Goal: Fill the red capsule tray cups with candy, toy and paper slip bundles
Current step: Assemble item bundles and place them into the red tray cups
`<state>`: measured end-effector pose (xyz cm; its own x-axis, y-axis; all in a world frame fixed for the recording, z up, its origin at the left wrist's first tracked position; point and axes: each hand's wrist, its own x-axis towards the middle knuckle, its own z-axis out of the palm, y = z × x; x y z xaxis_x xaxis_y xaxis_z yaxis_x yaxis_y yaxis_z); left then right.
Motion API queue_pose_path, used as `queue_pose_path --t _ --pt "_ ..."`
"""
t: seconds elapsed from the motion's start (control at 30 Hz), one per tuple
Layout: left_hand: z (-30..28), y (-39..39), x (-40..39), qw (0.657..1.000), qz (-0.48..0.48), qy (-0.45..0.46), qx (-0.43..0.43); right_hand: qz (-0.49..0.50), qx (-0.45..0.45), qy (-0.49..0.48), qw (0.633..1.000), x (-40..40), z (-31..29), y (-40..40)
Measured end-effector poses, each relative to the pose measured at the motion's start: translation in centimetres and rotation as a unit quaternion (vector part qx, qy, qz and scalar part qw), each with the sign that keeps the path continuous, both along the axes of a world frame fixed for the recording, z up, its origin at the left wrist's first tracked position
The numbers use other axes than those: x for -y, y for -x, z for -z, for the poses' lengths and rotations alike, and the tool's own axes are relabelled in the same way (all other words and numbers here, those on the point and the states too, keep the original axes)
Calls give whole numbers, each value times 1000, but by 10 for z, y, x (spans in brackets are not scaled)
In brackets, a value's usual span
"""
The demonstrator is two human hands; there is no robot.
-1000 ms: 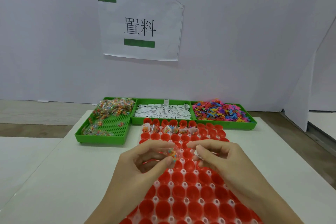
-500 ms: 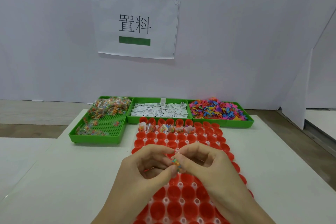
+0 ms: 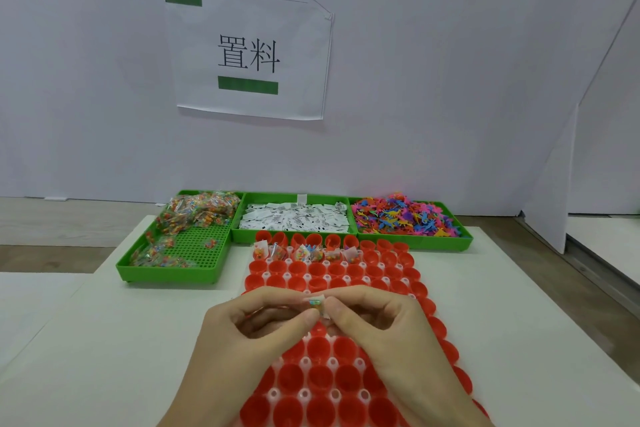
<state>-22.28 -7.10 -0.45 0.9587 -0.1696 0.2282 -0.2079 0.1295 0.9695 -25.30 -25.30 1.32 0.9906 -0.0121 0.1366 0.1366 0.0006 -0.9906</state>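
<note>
Both hands, left hand (image 3: pixel 249 326) and right hand (image 3: pixel 377 322), pinch a small bundle (image 3: pixel 317 303) above the red tray (image 3: pixel 346 378).

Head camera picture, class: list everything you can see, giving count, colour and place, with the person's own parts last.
Capsule tray: one, red, centre of table; several far-row cups filled.
Candy tray: one, green, far left.
Paper slip tray: one, green, far centre.
Toy tray: one, green, far right.
Table: one, white.
Wall sign: one, white with green bars.
Bundle: one, multicoloured, pinched over the capsule tray.
Left hand, right hand: fingers of both hold the bundle.
</note>
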Motion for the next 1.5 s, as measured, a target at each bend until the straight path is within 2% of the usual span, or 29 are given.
queue_pose_path --t 0.23,0.4,0.5,0.6,0.7,0.8,1.03,1.13,1.2,1.37,1.43,1.5 --pt "-2 -4 -5 998 10 -36 43 -7 15 29 999 0 0 1" --pt "-2 -8 -11 999 3 -27 42 50 55 116 990 16 -8 -13" --pt "-6 -11 -16 999 -5 -7 48 88 44 184 978 37 -19 -48" --pt "-7 -14 -18 999 -17 10 47 138 36 306 941 59 -24 -102" --pt "-6 -17 -19 999 -24 10 45 183 75 420 886 75 -17 -154" --pt "-4 -21 -22 999 -29 5 46 183 89 518 831 85 -4 -195" --pt "3 -28 -25 998 -34 1 49 153 37 594 789 101 9 -238" --pt "2 -28 -26 998 -35 -4 51 173 38 583 793 103 14 -243" --pt "1 -27 -26 998 -37 -5 53 194 45 549 812 106 16 -243" --pt "-2 -24 -25 998 -41 -5 46 242 36 399 884 111 10 -223" --pt "-2 -22 -26 998 -40 -9 43 222 27 313 923 108 4 -203" --pt "-3 -21 -25 998 -33 -18 43 193 39 258 946 102 -2 -175"
